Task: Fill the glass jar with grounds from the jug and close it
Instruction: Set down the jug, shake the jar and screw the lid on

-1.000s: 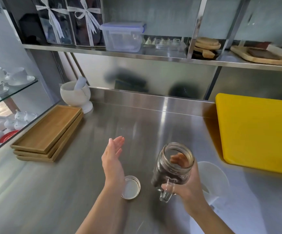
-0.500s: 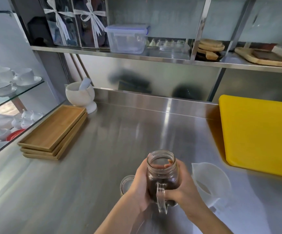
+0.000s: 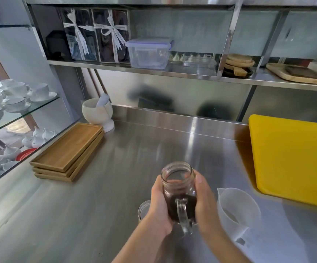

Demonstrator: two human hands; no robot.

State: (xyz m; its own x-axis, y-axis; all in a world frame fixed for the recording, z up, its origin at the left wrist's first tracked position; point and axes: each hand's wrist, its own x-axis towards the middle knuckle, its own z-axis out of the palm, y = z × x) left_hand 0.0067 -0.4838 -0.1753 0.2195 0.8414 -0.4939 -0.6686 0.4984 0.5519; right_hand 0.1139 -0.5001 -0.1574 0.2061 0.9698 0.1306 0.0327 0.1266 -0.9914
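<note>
A glass jar (image 3: 178, 188) with a handle stands upright at the lower centre, its mouth uncovered and dark grounds filling its lower half. My left hand (image 3: 158, 205) grips its left side and my right hand (image 3: 204, 203) grips its right side. The handle points toward me. The jar's round lid (image 3: 143, 208) lies on the steel counter just left of my left hand, partly hidden by it. A translucent white jug (image 3: 236, 209) sits on the counter right of the jar, close to my right wrist.
A yellow cutting board (image 3: 294, 158) lies at the right. Stacked wooden trays (image 3: 68, 150) and a white mortar with pestle (image 3: 98, 112) sit at the back left. Glass shelves with white cups (image 3: 17, 95) line the left edge. A steel shelf (image 3: 172, 73) overhangs the back.
My left hand came in from open above the lid and closed on the jar's left side. The jar went from tilted in my right hand to upright between both hands.
</note>
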